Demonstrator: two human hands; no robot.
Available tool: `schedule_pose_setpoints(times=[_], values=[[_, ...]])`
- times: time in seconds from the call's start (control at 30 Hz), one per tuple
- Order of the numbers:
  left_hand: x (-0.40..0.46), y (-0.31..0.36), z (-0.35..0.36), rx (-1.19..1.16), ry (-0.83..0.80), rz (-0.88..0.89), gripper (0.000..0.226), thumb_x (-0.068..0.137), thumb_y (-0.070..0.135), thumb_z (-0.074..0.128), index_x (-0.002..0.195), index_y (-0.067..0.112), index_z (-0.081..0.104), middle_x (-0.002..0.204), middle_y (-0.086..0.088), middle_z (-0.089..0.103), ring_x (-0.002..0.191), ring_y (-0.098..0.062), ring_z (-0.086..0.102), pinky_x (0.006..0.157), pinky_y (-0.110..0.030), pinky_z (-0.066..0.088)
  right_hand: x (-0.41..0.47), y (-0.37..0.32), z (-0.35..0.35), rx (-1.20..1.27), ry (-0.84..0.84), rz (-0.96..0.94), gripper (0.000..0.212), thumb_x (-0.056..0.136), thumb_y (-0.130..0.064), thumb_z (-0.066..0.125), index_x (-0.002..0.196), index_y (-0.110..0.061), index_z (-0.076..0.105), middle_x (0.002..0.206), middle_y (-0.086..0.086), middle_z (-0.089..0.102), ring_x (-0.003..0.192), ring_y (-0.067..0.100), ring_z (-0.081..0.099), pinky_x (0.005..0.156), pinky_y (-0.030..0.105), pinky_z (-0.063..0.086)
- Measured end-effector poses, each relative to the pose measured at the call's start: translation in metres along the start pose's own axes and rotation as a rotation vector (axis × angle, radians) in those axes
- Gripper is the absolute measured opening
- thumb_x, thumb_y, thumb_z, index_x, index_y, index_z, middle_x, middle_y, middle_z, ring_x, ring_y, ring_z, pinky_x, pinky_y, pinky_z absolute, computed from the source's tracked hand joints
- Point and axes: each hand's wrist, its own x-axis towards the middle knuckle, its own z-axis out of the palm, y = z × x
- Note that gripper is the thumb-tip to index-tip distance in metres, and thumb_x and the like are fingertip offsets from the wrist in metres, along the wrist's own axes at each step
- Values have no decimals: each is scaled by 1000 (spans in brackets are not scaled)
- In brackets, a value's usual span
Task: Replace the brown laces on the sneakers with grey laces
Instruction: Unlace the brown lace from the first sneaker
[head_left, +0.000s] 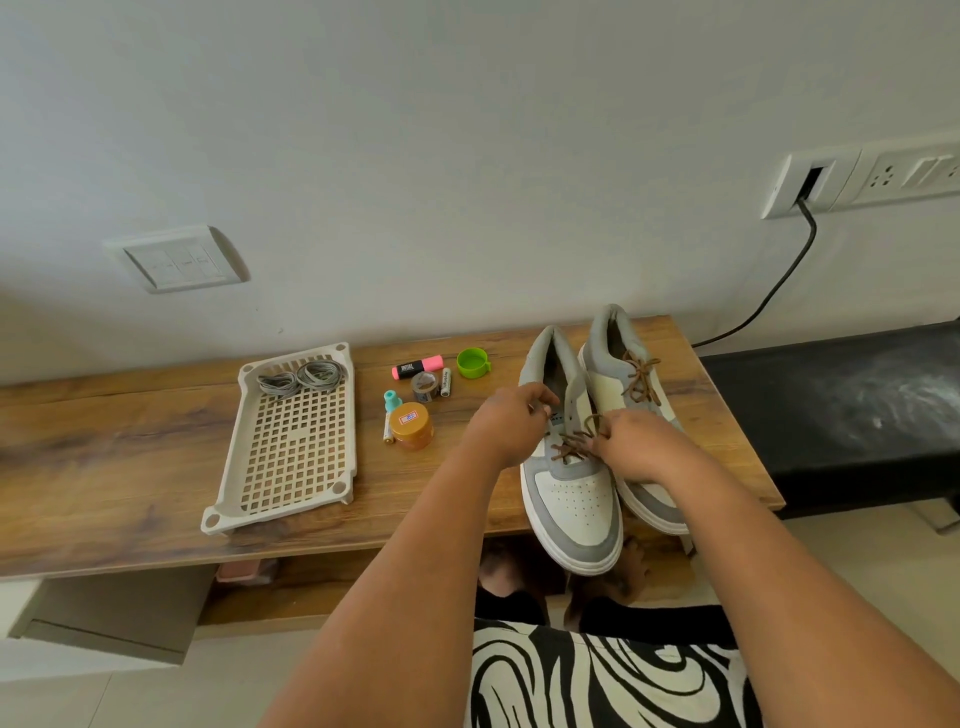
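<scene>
Two white and grey sneakers stand side by side on the wooden shelf (130, 467), toes toward me. The left sneaker (571, 499) overhangs the front edge; its brown lace (574, 444) is partly loosened. My right hand (641, 447) pinches a loop of that lace. My left hand (511, 421) grips the sneaker's tongue and collar. The right sneaker (623, 384) still has its brown lace (641, 376) tied in a bow. Two coiled grey laces (304, 379) lie at the far end of a white perforated tray (291, 457).
Between tray and sneakers lie a pink highlighter (418, 367), a tape roll (426, 387), a green cap (472, 362), a small white tube (445, 382), a teal-capped marker (390, 413) and an orange-lidded jar (411, 425). A black bench (841, 410) adjoins on the right; a black cable (769, 296) hangs from the wall socket.
</scene>
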Motion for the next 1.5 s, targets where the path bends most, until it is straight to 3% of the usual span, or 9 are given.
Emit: schedule_pose_setpoints(times=[0.1,0.2,0.37,0.53,0.77,1.03,1.2,1.37,1.5], values=[[2,6,5,80,-44,-6,30,103,22,36,119,22,62,122,-9,46,86,-21,54,77,-31,46,-18,8,-23,-292,-222,130,22,94,-22,53,110,-8,60,105,7,61,87,20,56,72,28,44],[3,10,6,95,-45,-24,30,101,23,38,120,20,61,124,-9,42,88,-22,51,81,-33,46,-31,13,-33,-410,-216,282,25,88,-20,58,113,-16,57,101,2,59,90,19,58,72,30,47],[3,10,7,253,-58,12,33,100,23,37,123,21,61,124,-8,36,115,-27,40,95,-38,40,-10,9,-11,93,339,-219,36,96,-15,53,129,-30,53,118,-4,49,106,17,50,80,28,39],[3,12,6,249,-76,-1,35,99,23,37,124,17,61,121,-7,31,122,-28,27,103,-42,33,4,2,14,106,325,-323,69,88,6,43,143,-37,42,133,-5,44,125,17,31,105,40,36],[4,17,8,368,-74,25,32,98,28,38,115,22,65,116,-5,29,117,-27,28,96,-44,40,10,14,15,269,303,-216,59,88,3,44,122,-44,53,123,3,49,111,27,50,95,44,48],[1,12,2,-65,-165,-121,26,96,13,43,96,21,68,120,-4,29,115,-23,29,109,-42,29,15,19,14,352,321,-221,48,91,6,41,118,-30,57,121,1,60,108,19,55,84,31,48],[-4,6,-8,-582,-150,-197,18,84,2,48,79,9,63,105,-7,52,97,-19,52,83,-31,47,14,20,13,369,310,-224,48,91,8,41,118,-27,59,126,1,61,114,17,55,89,28,46],[-5,4,-17,-872,1,-214,17,84,19,54,68,15,58,83,0,60,89,-18,53,78,-32,45,13,20,11,405,290,-223,50,90,11,40,119,-25,58,130,1,60,121,17,54,91,23,42],[0,0,-13,-353,229,-9,20,89,42,64,83,23,68,109,1,54,109,-18,47,88,-33,42,12,19,10,413,285,-218,49,90,10,41,120,-25,58,130,1,61,119,17,56,92,25,45]])
